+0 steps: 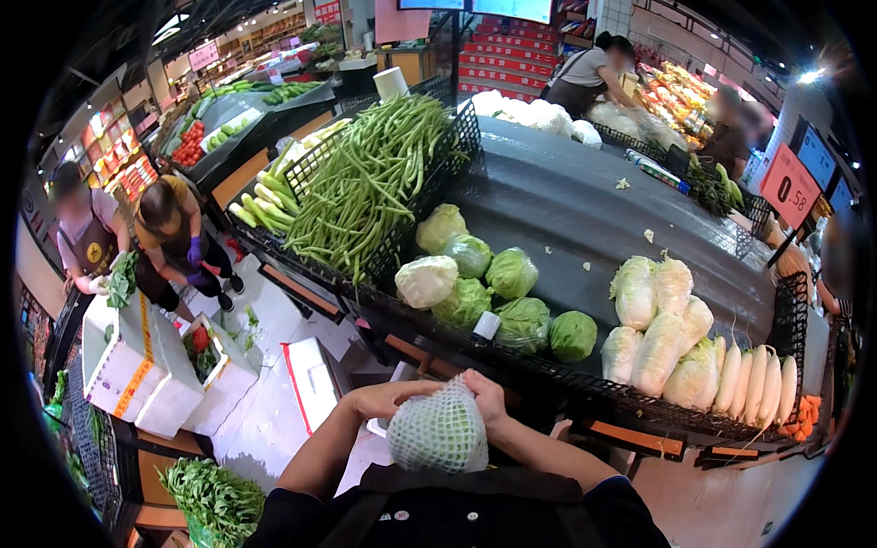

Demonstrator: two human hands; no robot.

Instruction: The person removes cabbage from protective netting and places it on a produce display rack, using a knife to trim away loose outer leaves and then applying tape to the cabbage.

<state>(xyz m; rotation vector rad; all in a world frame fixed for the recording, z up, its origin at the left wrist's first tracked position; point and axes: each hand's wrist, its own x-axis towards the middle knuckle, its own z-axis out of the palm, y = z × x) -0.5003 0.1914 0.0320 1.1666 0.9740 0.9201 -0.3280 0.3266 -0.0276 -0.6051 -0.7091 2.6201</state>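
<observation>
A pale green cabbage in a white foam net [438, 429] is held close in front of my chest. From the left, my left hand [395, 399] curls over its upper side. My right hand [486, 398] grips the top right of the net, with the fingers bent around its edge. The undersides of both hands are hidden. Just beyond, several round cabbages [523, 321] lie in a cluster at the front of the dark display stand [539, 210], some in clear wrap and without foam nets.
Green beans [375, 173] fill a black crate left of the cabbages. Napa cabbages [658, 342] and white radishes [754, 384] line the stand's right front, behind a low black mesh rim [585, 379]. White foam boxes [146, 365] stand at left, near two people [169, 219].
</observation>
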